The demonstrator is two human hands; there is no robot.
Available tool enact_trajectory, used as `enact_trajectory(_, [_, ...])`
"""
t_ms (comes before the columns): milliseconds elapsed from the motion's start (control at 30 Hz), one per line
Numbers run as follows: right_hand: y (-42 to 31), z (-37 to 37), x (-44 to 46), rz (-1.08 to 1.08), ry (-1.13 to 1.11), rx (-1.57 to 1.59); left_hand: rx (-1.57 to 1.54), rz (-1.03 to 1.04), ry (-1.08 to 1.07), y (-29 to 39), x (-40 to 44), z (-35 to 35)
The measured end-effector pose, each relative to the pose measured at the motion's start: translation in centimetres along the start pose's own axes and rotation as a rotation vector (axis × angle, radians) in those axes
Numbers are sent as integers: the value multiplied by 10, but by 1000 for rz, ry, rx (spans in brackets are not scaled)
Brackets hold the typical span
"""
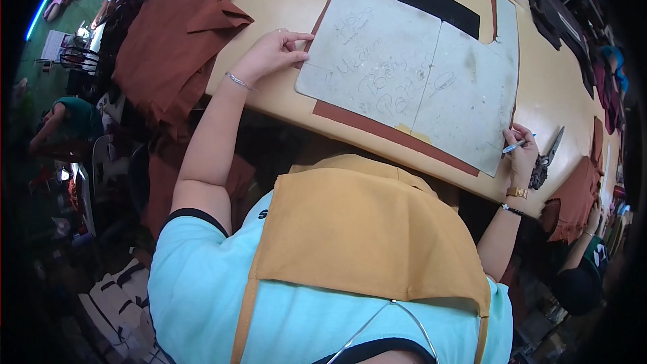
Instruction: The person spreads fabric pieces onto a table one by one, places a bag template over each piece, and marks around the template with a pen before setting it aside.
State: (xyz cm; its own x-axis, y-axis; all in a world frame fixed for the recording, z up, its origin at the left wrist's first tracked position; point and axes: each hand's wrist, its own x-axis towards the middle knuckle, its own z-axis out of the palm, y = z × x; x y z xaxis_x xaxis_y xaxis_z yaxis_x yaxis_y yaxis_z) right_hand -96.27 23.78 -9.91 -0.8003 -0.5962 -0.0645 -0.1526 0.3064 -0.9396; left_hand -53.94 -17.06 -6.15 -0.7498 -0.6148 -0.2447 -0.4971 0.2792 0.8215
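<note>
A large grey-white cardboard pattern (377,61) with handwriting lies on the table, over a piece of reddish-brown fabric (397,138) whose strip shows along the near edge. My left hand (273,54) is at the pattern's left edge, thumb and fingers closed on that edge; whether the fabric is pinched too is hard to see. In my right hand (522,155), at the pattern's lower right corner, is a slim pen (515,145), with the fingers wrapped round it. Just right of that hand are scissors (555,147) with dark handles.
Stacked reddish-brown fabric (178,47) hangs over the table's (269,98) left end. More brown fabric (576,195) lies at the right, near another person's arm (586,236). Dark pieces (552,17) lie along the far right edge. Other people sit at left.
</note>
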Motion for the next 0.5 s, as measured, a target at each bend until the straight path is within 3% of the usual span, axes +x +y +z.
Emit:
enact_trajectory(200, [-3, 2, -2, 27, -8, -66, 146, 71, -34, 4, 0, -5])
enact_trajectory(267, [-19, 5, -8, 30, 9, -67, -70, 41, 7, -3, -3, 1])
enact_trajectory(300, [-38, 13, -16, 77, 33, -35, 48, 82, -21, 3, -2, -2])
enact_trajectory(367, [-11, 4, -3, 9, 81, -74, 89, 128, -10, -7, 2, -2])
enact_trajectory(500, [-11, 8, -8, 45, 167, 195, 55, 30, -33, -1, 6, -9])
